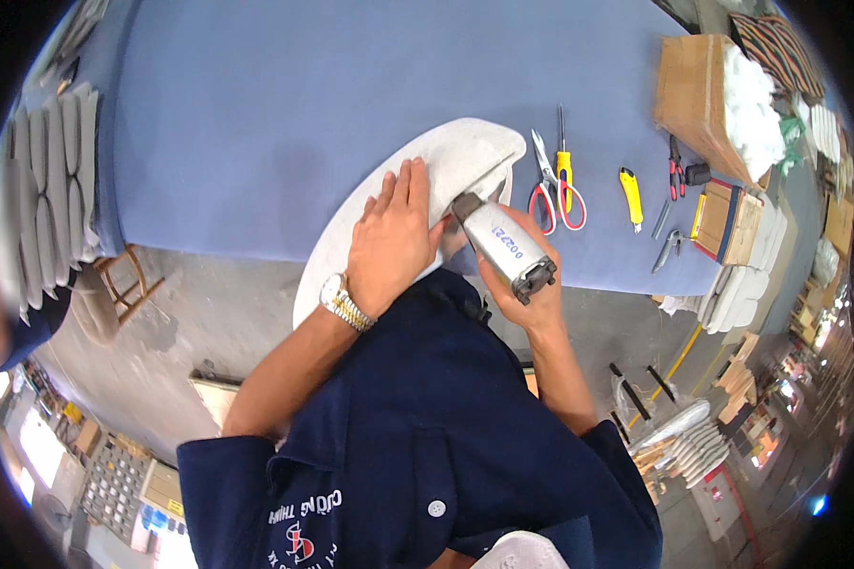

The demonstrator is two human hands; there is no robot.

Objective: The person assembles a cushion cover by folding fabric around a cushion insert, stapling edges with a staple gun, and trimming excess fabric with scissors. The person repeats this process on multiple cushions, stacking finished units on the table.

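A curved, off-white upholstered panel (465, 147) lies tilted over the near edge of the blue-covered table, against my body. My left hand (394, 228) presses flat on its top, fingers stretched out, and a gold-banded watch (346, 300) is on that wrist. In my right hand (545, 302) is a silver staple gun (505, 245), gripped around its body. The gun's dark nose meets or nearly meets the panel's right edge, where the fabric folds over. Exact contact there cannot be made out. My right fingers are partly hidden behind the gun.
Right of the panel lie scissors (552, 194), a yellow screwdriver (565, 171), a yellow utility knife (631, 197) and pliers (675, 169). A cardboard box (690, 95) with white stuffing stands behind them. Grey cushions (52, 180) are stacked at left, near another person's dark sleeve (43, 327).
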